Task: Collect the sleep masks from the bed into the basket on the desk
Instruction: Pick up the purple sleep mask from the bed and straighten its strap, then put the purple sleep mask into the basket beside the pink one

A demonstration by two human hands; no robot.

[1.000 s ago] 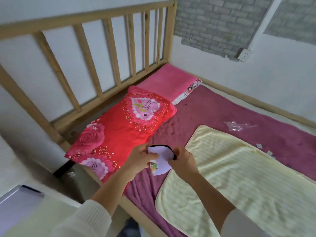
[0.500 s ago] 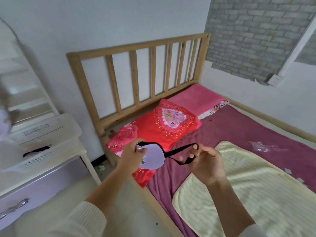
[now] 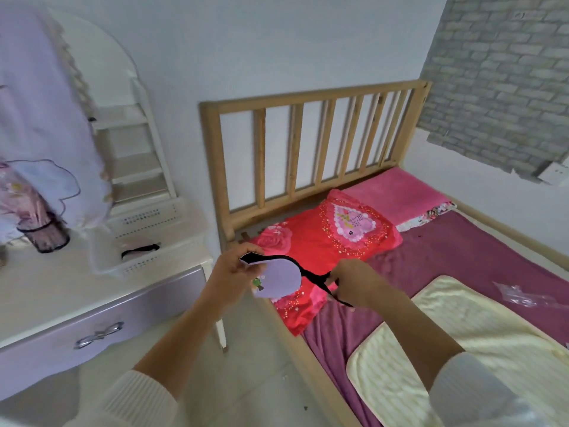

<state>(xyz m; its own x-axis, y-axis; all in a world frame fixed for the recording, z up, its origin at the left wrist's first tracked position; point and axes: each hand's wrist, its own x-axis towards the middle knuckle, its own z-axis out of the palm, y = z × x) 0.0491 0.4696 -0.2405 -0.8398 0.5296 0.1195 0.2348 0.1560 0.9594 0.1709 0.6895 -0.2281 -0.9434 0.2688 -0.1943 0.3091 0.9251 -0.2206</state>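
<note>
A lilac sleep mask (image 3: 278, 280) with black trim and a small cartoon print hangs in the air beside the bed's near edge. My left hand (image 3: 234, 269) pinches its left end. My right hand (image 3: 354, 283) grips its black elastic strap (image 3: 320, 280), pulled taut to the right. A white perforated basket (image 3: 160, 257) stands on the desk (image 3: 61, 297) to the left, about an arm's reach from the mask. Inside it lies another mask, of which a black strap (image 3: 140, 249) shows.
The wooden headboard (image 3: 308, 143) rises behind a red floral pillow (image 3: 323, 241) and a pink pillow (image 3: 397, 192). A cream blanket (image 3: 462, 340) and a clear plastic wrapper (image 3: 520, 295) lie on the maroon sheet. A covered mirror (image 3: 40, 118) and a lilac drawer (image 3: 98, 334) belong to the desk.
Both hands lifted the mask off the bed and carried it left; the strap got stretched out. My view swung left, bringing the desk and basket fully into sight.
</note>
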